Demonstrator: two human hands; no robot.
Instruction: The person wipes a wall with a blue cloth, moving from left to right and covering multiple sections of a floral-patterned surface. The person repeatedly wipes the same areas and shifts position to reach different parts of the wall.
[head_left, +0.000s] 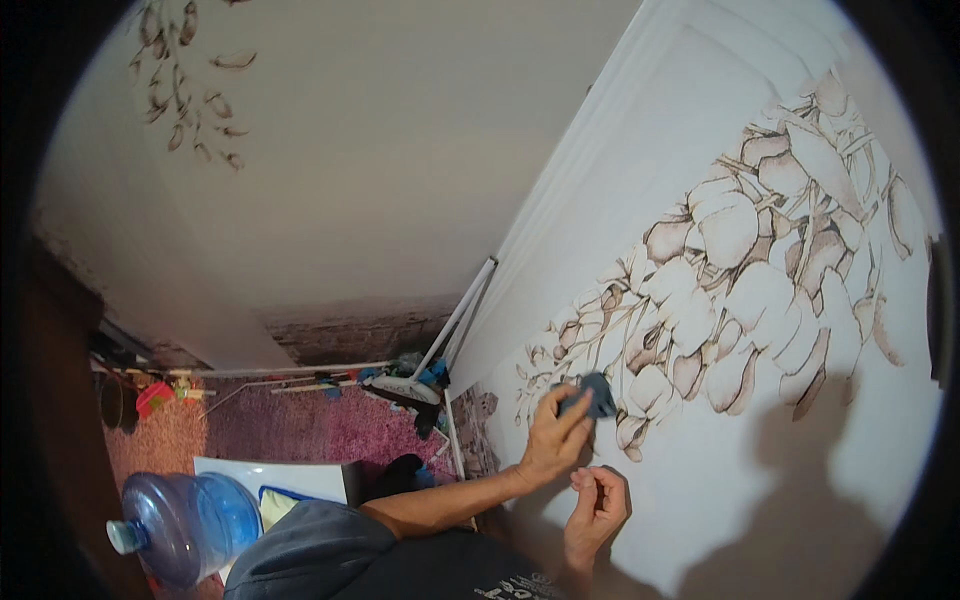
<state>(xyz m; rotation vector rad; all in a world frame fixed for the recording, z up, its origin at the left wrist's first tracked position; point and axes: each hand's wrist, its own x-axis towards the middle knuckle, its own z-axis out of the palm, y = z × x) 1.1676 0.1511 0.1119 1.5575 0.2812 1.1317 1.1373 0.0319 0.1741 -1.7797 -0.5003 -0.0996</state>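
My left hand grips a dark blue-grey pad or folded cloth; which of the two I cannot tell. It is held against or just in front of a white wall printed with large brown-and-white flowers. Below and to its right, my right hand is beside the same wall, its fingers curled in toward the thumb. Nothing shows between those fingers. The pad is over the lower left tip of the flower print, near the small buds.
A large blue water bottle lies on its side at a white surface by my left shoulder. On the pinkish carpet are white poles, a white cleaning-tool head, a red container and scattered scraps.
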